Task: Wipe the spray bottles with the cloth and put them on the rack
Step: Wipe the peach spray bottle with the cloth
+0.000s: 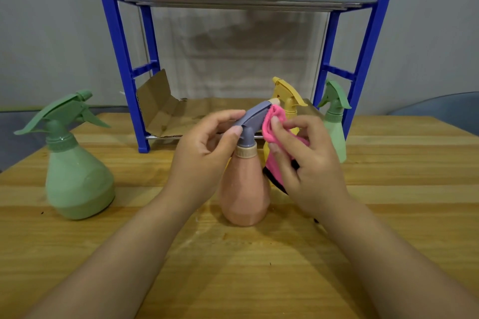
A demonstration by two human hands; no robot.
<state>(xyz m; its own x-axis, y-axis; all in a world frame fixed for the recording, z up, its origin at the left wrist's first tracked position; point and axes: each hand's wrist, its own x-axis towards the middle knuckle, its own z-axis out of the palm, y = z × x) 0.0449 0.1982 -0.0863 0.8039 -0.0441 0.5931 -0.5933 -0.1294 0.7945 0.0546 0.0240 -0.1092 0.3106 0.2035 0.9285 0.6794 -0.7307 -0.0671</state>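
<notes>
Pink spray bottle (245,189) upright mid-table (388,254), toward near edge, grey trigger head on top. Left hand (204,147) pinching the grey head, thumb + fingers curled round it from left. Right hand (305,158) clamped on pink cloth (272,122), fingers bunched, cloth pressed against right side of the trigger head; black trim of cloth hanging below palm. Large green bottle (75,168) upright nr left edge, well apart from hands, untouched. Yellow bottle (286,101) just behind pink one, mostly hidden by cloth + right hand. Small green bottle (335,122) beside rack's right front leg, on table. Blue rack (129,85) at far edge, cardboard liner (166,114) on lower shelf, another on upper shelf. No bottles on the visible shelf areas.
</notes>
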